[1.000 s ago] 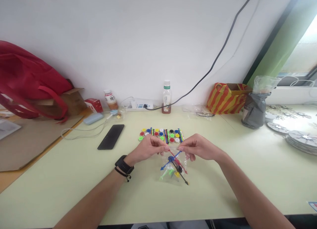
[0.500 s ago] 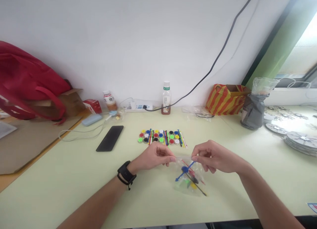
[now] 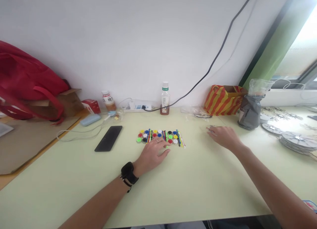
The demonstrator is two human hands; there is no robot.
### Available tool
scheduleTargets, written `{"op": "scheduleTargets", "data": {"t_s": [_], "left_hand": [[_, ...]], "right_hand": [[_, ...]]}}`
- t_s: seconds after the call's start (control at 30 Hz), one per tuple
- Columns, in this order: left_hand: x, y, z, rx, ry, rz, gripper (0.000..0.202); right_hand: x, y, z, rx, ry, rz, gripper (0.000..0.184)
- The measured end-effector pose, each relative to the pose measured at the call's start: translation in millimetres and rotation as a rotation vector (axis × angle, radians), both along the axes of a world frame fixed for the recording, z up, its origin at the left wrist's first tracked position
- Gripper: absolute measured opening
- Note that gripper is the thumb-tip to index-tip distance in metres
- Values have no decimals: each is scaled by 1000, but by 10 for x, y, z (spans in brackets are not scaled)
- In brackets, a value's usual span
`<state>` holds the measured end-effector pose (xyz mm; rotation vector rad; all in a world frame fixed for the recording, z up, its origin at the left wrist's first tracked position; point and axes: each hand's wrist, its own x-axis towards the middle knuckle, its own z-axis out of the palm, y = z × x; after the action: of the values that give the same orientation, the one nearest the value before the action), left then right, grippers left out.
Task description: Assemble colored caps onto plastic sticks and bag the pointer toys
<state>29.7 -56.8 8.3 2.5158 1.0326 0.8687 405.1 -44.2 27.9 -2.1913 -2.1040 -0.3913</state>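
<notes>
Parted from the clear bag they were pinching together half a second ago, the right hand (image 3: pixel 224 137) has swung out across the table (image 3: pixel 193 189) and the left hand (image 3: pixel 153 154) has moved onto the near side of the coloured discs (image 3: pixel 175 142). From where I stand, the right one is low over the tabletop, its fingers bent; a sliver of clear stuff with a touch of red shows at the tips, likely the clear bag (image 3: pixel 210 126), though I can't tell whether it is gripped or let go. The left hand is loosely open, thumb apart, fingers over the discs and thin sticks (image 3: pixel 181 140); I see nothing held, and contact is unclear. I'd judge this as setting the bag aside while reaching for loose pieces. The next move calls for a careful fingertip pick that leaves neighbouring pieces undisturbed.
</notes>
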Motion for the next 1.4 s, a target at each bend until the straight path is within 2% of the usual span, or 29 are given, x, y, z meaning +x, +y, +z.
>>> {"op": "scheduleTargets", "data": {"t_s": [0.1,0.2,0.3,0.43,0.63,0.83,0.9,1.03,1.2,1.27,1.4], "left_hand": [[-12,19,13,68,70,-2,32],[-12,9,20,82,126,-10,41],[-13,-3,12,83,165,-24,46],[-25,1,-4,65,199,-25,47],[22,-7,-7,79,219,-25,51],[114,-51,-4,68,271,-43,77],[123,-61,4,58,281,-50,80],[125,-70,14,71,246,-61,71],[118,-61,8,113,129,-129,24],[99,-62,14,65,96,-175,13],[44,-80,31,-106,48,-182,13]], "right_hand": [[-247,20,-84,-9,45,-4,37],[-535,-56,-30,-6,199,32,32],[-848,-142,4,-145,407,191,24],[-1133,-178,-107,-224,543,157,20],[-1204,-148,-306,-195,626,92,14],[-1206,-145,-317,-180,679,105,9],[-1203,-143,-306,-178,704,109,9],[-1153,-127,-286,-178,803,128,12],[-1038,-150,-267,-127,1000,228,25],[-1016,-186,-251,-152,1132,290,30],[-1056,-263,-183,-245,1347,398,38]]}}
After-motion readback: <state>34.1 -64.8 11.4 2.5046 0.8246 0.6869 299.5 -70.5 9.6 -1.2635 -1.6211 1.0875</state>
